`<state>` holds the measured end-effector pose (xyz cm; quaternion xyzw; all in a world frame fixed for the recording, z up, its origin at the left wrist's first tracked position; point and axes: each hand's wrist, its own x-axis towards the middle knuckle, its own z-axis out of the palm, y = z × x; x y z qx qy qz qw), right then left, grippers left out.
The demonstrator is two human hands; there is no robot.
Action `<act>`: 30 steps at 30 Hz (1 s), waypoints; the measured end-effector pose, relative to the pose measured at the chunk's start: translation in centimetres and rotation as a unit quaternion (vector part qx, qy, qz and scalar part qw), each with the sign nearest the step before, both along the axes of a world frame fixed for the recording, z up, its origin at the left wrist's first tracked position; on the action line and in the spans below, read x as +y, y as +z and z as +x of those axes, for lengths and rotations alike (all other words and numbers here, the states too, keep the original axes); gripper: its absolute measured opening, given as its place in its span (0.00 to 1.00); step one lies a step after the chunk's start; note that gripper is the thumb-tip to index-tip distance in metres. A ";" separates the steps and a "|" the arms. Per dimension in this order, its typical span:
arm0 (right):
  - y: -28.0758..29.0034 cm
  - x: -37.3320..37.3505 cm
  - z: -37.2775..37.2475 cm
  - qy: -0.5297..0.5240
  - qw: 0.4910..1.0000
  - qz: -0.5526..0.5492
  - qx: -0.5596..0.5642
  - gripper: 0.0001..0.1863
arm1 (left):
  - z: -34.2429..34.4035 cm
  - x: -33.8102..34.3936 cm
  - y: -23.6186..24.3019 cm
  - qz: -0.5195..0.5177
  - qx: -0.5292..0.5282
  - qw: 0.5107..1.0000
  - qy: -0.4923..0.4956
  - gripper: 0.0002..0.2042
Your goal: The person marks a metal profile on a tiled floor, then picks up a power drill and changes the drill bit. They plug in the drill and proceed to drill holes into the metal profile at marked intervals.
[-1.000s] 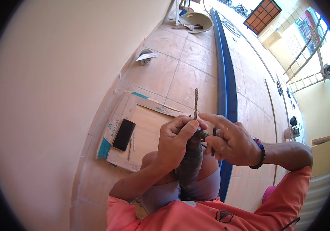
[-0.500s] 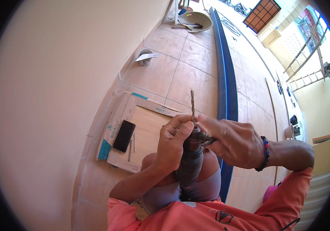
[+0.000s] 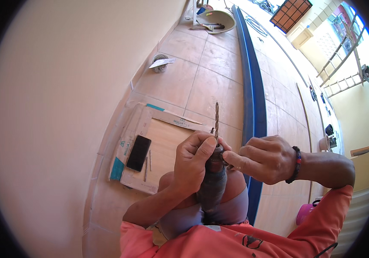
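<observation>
Your left fingers (image 3: pixel 206 148) pinch the drill bit (image 3: pixel 217 120), seemingly seated in the chuck (image 3: pixel 216 160) of the drill (image 3: pixel 212 187) between your thighs (image 3: pixel 234 202); your right fingers (image 3: pixel 240 161) curl beside it, hold hidden; tightness can't be judged.

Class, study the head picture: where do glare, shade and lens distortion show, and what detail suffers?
Head view: daylight glare washes out the upper right, paling the floor there; head view: the fisheye lens bows the long blue beam and leaves dark corners; head view: the drill looks dark, its surface detail hard to read, though the drill bit's spiral grooves show.
</observation>
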<state>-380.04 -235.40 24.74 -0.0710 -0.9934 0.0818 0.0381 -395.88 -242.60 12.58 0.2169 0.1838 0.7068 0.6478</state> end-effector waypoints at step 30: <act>2.1 -0.3 -0.5 0.081 0.976 0.202 -0.011 0.25 | -0.2 0.3 -0.2 -0.016 -0.003 1.000 0.006 0.07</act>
